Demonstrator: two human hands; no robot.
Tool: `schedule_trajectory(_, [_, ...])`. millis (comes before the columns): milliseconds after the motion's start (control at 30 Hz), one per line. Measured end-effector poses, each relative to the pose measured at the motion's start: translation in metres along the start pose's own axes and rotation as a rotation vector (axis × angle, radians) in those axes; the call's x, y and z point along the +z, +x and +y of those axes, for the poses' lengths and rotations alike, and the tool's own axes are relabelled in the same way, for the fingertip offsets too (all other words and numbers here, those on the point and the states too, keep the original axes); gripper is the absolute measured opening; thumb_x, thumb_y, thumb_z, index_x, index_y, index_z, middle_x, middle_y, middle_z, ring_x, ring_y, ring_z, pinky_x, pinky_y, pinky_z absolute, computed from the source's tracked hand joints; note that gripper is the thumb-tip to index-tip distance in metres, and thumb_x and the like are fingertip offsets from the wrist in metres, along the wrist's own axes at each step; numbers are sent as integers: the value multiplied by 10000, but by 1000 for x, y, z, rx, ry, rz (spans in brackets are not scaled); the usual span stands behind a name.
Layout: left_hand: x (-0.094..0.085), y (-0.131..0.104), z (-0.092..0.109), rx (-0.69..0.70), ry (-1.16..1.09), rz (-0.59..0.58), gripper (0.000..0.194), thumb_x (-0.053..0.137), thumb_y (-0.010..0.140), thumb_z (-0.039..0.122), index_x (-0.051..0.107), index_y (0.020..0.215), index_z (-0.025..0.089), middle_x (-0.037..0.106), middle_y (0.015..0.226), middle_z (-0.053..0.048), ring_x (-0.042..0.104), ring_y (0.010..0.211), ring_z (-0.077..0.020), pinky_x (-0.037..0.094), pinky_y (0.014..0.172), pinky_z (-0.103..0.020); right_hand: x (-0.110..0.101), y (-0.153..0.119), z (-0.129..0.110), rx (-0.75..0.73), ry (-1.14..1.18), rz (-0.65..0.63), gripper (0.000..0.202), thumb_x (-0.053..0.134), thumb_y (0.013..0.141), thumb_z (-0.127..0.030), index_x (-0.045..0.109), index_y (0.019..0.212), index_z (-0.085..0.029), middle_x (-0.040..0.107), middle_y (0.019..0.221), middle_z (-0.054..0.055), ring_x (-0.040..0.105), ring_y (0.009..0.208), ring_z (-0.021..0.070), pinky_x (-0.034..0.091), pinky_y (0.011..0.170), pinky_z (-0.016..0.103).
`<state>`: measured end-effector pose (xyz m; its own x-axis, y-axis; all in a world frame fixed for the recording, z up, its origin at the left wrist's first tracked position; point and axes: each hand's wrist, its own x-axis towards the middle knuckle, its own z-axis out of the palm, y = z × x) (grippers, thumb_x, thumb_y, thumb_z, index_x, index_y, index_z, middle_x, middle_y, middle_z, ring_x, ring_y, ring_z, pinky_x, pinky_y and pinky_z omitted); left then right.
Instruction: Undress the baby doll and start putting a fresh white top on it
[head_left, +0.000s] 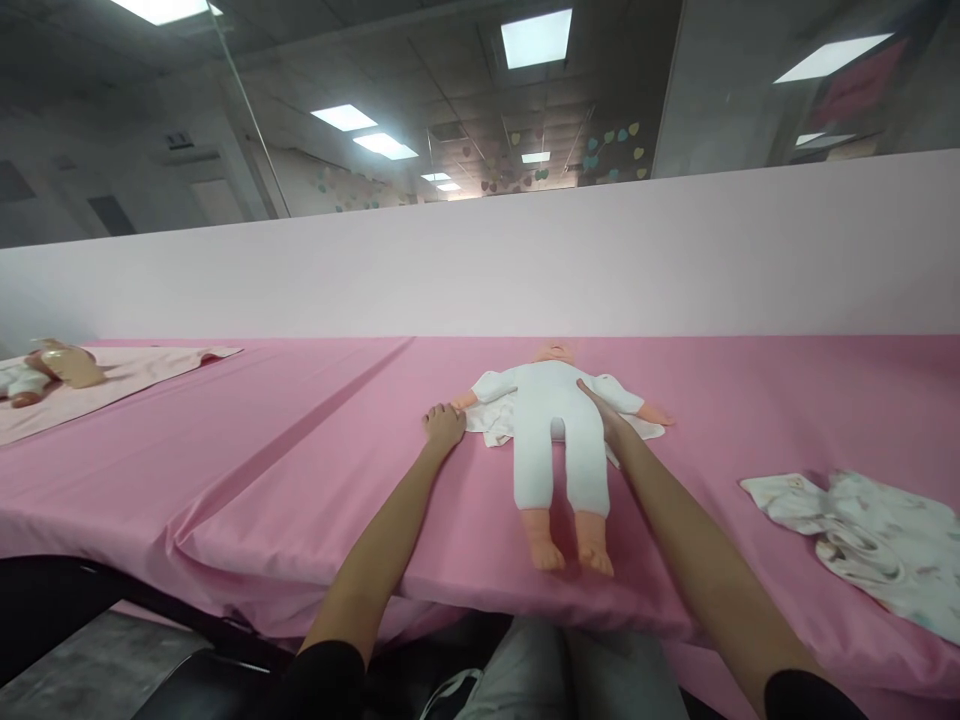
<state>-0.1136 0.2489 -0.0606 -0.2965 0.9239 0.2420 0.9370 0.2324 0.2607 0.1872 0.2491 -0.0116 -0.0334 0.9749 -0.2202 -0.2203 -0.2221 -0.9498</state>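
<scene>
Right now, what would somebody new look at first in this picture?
Probably the baby doll in a white sleepsuit, lying face up mid-table on the pink tablecloth with its bare feet toward the near edge. The left hand touches the doll's sleeve end and the right hand rests at its side. A crumpled patterned white cloth lies at the right, and a second doll lies far left.
</scene>
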Motion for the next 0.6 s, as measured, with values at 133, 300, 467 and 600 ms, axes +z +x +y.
schedule_trajectory(133, [-1,3,-6,-20,15,-19,477,301,858,335,523,1150,31,501,1217,-229,403,1186,-319,284,972,-442,-1,35,13,59,192,-110,190,567,838,-321,603,870,-137,661,804,85,625,752,157,525,689,254])
schedule_trajectory(300, [-2,4,-5,2,-36,-35,466,332,844,338,515,1158,44,513,1222,-213,390,1206,-307,262,997,-443,-7,62,21,73,242,-45,56,559,835,-175,587,816,-131,651,731,41,611,634,115,527,628,217])
schedule_trajectory(467, [-3,7,-7,-20,-158,-20,355,413,795,278,564,1049,80,553,1173,-196,454,1154,-305,282,984,-428,-8,61,10,183,223,47,89,554,826,-224,562,770,-155,617,654,28,603,594,133,530,605,246])
schedule_trajectory(600, [-4,9,-7,-60,-310,13,278,499,725,224,578,962,101,587,1098,-191,490,1103,-334,305,956,-447,1,49,-3,220,95,-40,286,678,726,-355,593,907,-150,649,788,53,626,754,182,543,708,327])
